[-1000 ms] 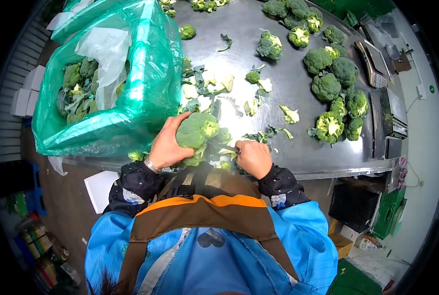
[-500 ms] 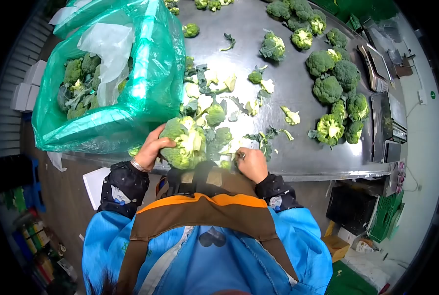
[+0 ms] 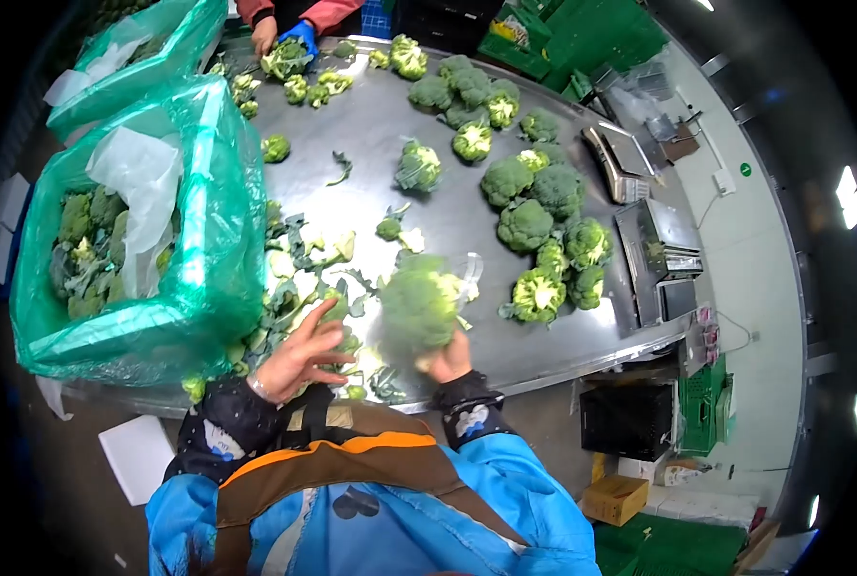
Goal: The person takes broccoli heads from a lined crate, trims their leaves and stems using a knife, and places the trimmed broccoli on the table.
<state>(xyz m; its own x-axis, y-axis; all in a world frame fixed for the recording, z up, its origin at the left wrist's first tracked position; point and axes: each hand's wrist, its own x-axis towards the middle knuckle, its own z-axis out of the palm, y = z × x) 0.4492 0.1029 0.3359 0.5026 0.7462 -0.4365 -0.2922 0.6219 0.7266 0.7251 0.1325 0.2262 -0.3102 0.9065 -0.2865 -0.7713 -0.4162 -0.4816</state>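
My right hand (image 3: 449, 357) is closed at the underside of a large broccoli head (image 3: 419, 302), which is blurred by motion. A pale blade-like shape (image 3: 471, 276) shows beside the broccoli, partly hidden by it. To the left, my left hand (image 3: 304, 353) holds nothing, its fingers spread above leaf trimmings. Cut leaves and stalk pieces (image 3: 328, 248) lie scattered on the metal table (image 3: 371, 125). Several whole broccoli heads (image 3: 525, 226) are grouped at the right of the table.
A crate lined with green plastic (image 3: 232, 245) holds broccoli at the left, with another lined crate (image 3: 88, 106) behind it. Across the table, a co-worker's blue-gloved hand (image 3: 302, 36) touches a broccoli head. Metal equipment (image 3: 661, 245) stands along the right edge.
The large broccoli has passed from my left hand to my right hand and moved right. My left hand has let go and opened. The view has turned, bringing the co-worker into sight.
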